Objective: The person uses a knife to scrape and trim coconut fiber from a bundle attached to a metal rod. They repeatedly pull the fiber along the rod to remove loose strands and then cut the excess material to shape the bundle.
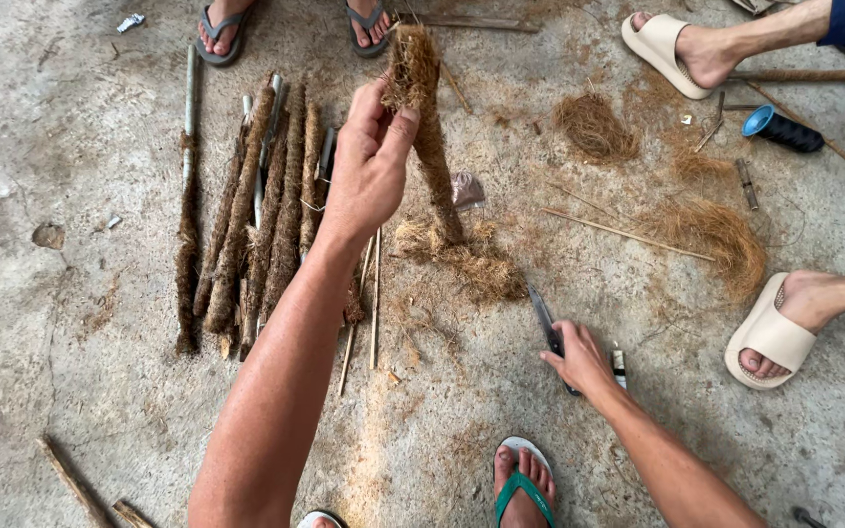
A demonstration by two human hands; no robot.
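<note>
My left hand (369,161) is raised and grips the top of a coir-wrapped stick (432,147), which stands upright with its foot in a heap of loose brown fibre (466,259) on the concrete floor. My right hand (579,357) is low near the floor, closed on the dark handle of a knife (545,318) whose blade points up and away from me. A row of several finished fibre-wrapped sticks (256,215) lies to the left of my left arm.
Other people's feet in sandals are at the top (222,29), top right (672,49) and right (779,328). My own foot in a green flip-flop (520,484) is at the bottom. Fibre clumps (594,127), thin bare sticks (628,235) and a blue-capped black cylinder (779,127) lie around.
</note>
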